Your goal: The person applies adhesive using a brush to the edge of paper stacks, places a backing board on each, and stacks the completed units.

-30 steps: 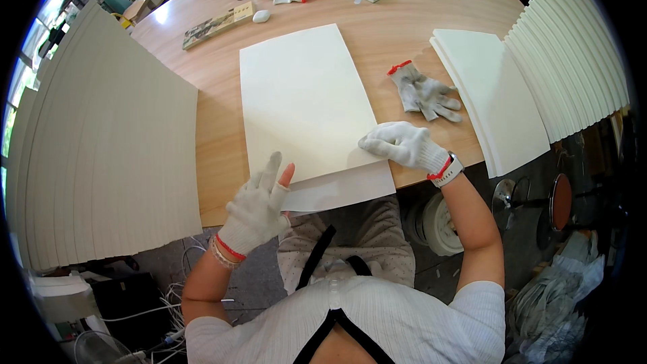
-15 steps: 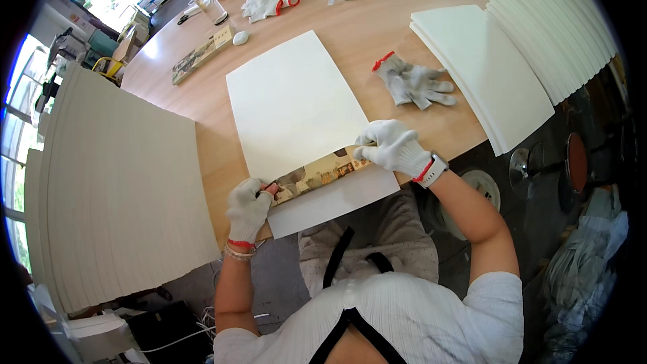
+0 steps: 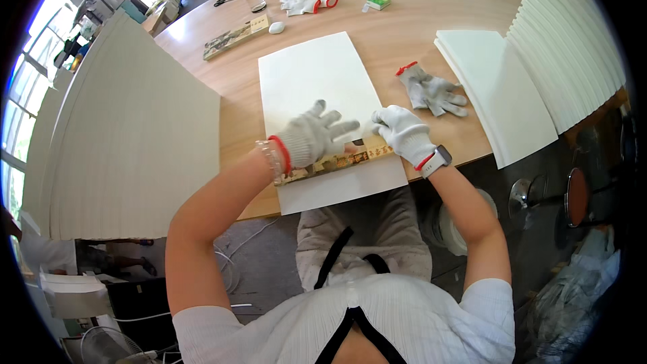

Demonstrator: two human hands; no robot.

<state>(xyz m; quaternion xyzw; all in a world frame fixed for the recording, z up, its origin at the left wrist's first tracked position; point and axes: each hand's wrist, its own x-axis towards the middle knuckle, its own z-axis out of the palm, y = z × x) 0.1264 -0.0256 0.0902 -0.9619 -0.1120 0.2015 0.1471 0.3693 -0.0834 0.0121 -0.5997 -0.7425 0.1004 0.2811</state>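
From my end, I see the left hand (image 3: 313, 136) in a ribbed knit glove, fingers released and fanned above a glossy, gold-and-brown printed band (image 3: 367, 154). That flat, narrow band lies across the near part of a smooth white rectangular sheet (image 3: 320, 71), and matte white paper shows below it at the table edge. My right hand (image 3: 403, 133), also in knit, has curled fingers at the band's right end; I can't tell whether they grip it. A limp grey glove (image 3: 431, 91) lies on the wood-grained table (image 3: 239, 125), near a ridged white stack (image 3: 566, 47).
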